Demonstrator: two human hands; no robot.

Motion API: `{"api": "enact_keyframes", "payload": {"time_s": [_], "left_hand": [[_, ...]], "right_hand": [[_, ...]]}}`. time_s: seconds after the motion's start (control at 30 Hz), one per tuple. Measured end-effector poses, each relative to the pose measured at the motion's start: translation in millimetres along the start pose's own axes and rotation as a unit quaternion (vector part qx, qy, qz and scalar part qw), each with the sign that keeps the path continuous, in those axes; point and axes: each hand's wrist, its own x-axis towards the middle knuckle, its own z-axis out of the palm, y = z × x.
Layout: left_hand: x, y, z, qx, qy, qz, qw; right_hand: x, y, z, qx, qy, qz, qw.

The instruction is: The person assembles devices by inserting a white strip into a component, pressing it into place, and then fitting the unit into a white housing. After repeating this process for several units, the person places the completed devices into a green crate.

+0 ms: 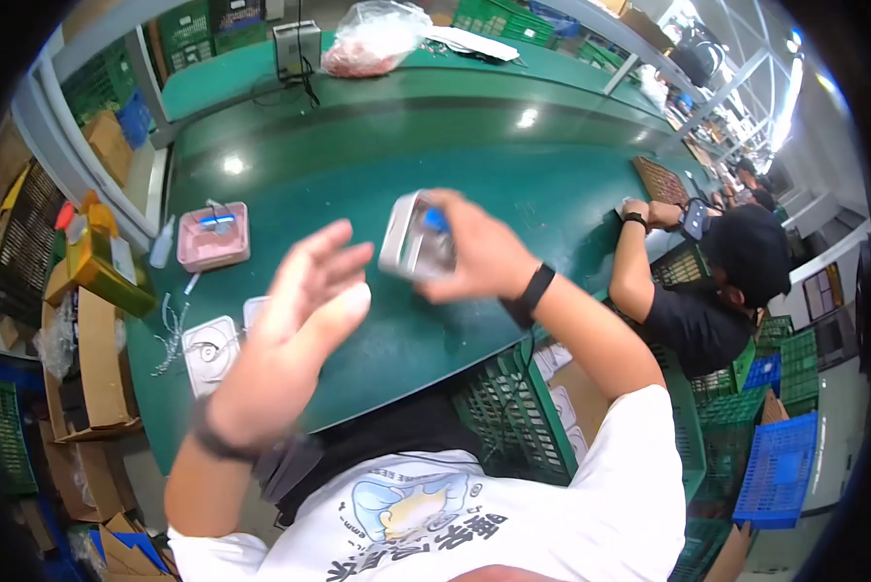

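Observation:
My right hand point(484, 250) grips a white, open box-shaped housing point(396, 238) above the green table, its fingers around the far and right sides. A small blue part point(434, 220) shows inside the housing; the rest of its contents is blurred. My left hand point(309, 296) is raised to the left of the housing, apart from it, with nothing in it and its fingers stretched out, slightly smeared by motion. Below and left of that hand lies a white square casing point(211, 351) with a round feature in its middle. A second white piece point(254, 310) is partly hidden behind the left hand.
A pink tray point(212, 260) holding a blue item stands at the left, with loose wires point(170, 339) nearer me. A clear bag point(375, 39) and a metal box point(297, 50) stand at the back. Green crates point(513, 417) sit under the table's front edge. A co-worker point(717, 281) works at the right.

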Motion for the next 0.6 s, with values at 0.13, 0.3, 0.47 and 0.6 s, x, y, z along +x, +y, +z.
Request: {"api": "enact_keyframes", "payload": {"time_s": [0.13,0.3,0.47,0.6], "left_hand": [[-46.6,87.6,23.1,0.134,0.002,0.216,0.967],[-48.7,75.1,27.1,0.04,0.083,0.174,0.98],[-39.9,59.6,29.2,-0.048,0.091,0.141,0.985],[-16.6,45.5,-6.0,-0.099,0.093,0.128,0.982]], "right_hand": [[-22.5,124.1,-27.4,-0.034,-0.036,0.308,0.95],[-39.6,215.1,-28.5,-0.058,-0.002,0.506,0.861],[-65.7,223.1,-36.2,-0.241,0.103,0.57,0.778],[-33.8,170.2,-15.2,-0.163,0.137,0.522,0.826]]}}
